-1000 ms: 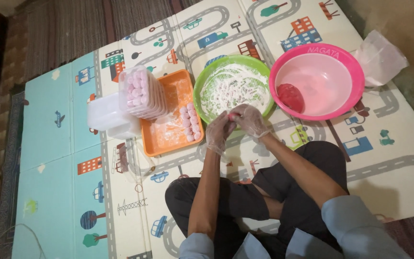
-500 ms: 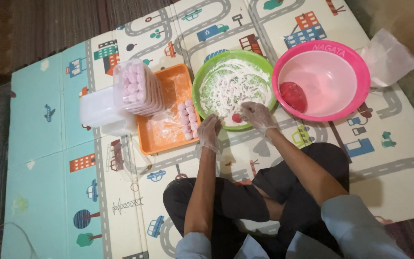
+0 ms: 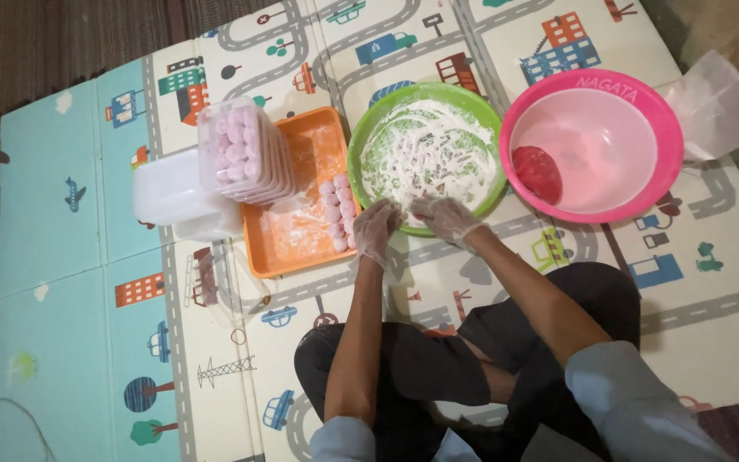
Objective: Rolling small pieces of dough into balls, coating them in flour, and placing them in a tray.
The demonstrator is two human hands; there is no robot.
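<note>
Both my hands wear thin clear gloves. My left hand (image 3: 376, 231) hovers at the near rim of a green bowl (image 3: 365, 141), between it and an orange tray (image 3: 301, 248), fingers apart and holding nothing. My right hand (image 3: 445, 214) lies just right of it with its fingertips in the white flour inside the bowl, where small coated balls lie. The tray carries a row of pale pink balls (image 3: 335, 214) along its right side. A pink bowl (image 3: 596, 145) to the right contains a lump of red dough (image 3: 538, 171).
A clear plastic box (image 3: 241, 150) full of pink balls leans on the tray's left corner, over white lidded containers (image 3: 168, 192). A crumpled clear plastic bag (image 3: 720, 103) lies beyond the pink bowl. Everything rests on a road-patterned play mat (image 3: 79, 282); my crossed legs are below.
My hands, pressed together in front of the green bowl a second ago, have separated and moved forward to its near rim. The small red ball seen near my right hand is no longer visible.
</note>
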